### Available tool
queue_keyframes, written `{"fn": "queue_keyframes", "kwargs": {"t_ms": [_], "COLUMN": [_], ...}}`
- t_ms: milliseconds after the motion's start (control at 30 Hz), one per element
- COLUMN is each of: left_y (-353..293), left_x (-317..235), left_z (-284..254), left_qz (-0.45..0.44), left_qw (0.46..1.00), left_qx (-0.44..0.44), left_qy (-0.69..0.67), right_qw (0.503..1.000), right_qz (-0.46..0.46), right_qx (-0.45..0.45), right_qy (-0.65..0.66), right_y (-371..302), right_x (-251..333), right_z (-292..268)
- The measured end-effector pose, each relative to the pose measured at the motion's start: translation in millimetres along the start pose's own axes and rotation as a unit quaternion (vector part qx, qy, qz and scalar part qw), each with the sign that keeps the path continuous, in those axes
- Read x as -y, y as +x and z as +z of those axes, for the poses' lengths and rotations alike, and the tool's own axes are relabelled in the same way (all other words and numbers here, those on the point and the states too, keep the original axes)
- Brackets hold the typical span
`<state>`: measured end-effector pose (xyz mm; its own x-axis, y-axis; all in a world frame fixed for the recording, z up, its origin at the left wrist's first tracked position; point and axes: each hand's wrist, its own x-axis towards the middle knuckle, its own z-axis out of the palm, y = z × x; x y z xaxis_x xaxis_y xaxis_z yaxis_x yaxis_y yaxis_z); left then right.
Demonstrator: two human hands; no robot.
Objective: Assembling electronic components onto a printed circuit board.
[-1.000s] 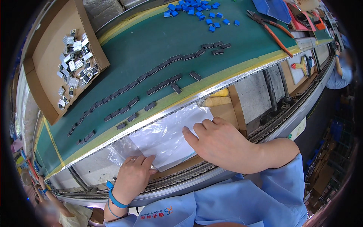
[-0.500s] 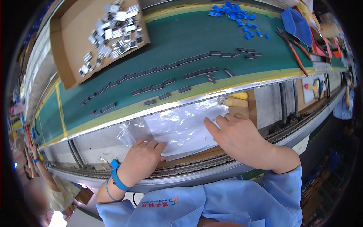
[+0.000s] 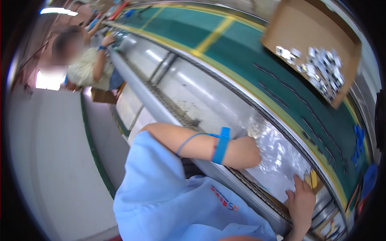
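Note:
A clear plastic bag point(image 3: 277, 140) lies over white paper on the lower ledge in front of me. My left hand point(image 3: 246, 152), with a blue wrist strap point(image 3: 221, 146) behind it, rests at the near left side of the bag; its fingers are blurred and mostly hidden. My right hand point(image 3: 302, 201) lies at the right end of the paper point(image 3: 277, 176), fingers apart and touching its edge. Just beyond those fingers are yellow handles point(image 3: 313, 178) of something I cannot make out.
On the green bench mat point(image 3: 246, 50), long rows of black chips point(image 3: 297, 94) run lengthwise. A cardboard tray point(image 3: 277, 26) of silvery metal pieces point(image 3: 325, 72) stands behind them. Blue parts point(image 3: 358, 142) and a blue bin point(image 3: 369, 180) are at right. A co-worker point(image 3: 90, 68) is at far left.
The view has swung left, bringing the co-worker and the aisle further in. My left fingers, visible before at the bag's near edge, are now blurred. My right hand remains at the paper's right end.

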<state>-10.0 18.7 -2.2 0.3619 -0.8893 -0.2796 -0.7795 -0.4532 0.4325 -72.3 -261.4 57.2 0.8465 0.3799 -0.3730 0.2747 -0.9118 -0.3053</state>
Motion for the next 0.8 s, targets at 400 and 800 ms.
{"fn": "queue_keyframes", "kwargs": {"t_ms": [400, 800], "left_y": [1.0, -4.1], "left_x": [-2.3, 0.1], "left_z": [8.7, -0.9], "left_qz": [-0.014, -0.013], "left_qw": [0.999, 1.0], "left_qx": [0.005, -0.017], "left_qy": [0.043, -0.001], "right_qw": [0.999, 1.0], "right_qz": [0.017, 0.012], "right_qx": [0.037, 0.023], "right_qy": [0.009, -0.003], "right_y": [7.7, 7.2], "right_x": [-7.8, -3.8], "right_z": [6.1, -7.9]}}
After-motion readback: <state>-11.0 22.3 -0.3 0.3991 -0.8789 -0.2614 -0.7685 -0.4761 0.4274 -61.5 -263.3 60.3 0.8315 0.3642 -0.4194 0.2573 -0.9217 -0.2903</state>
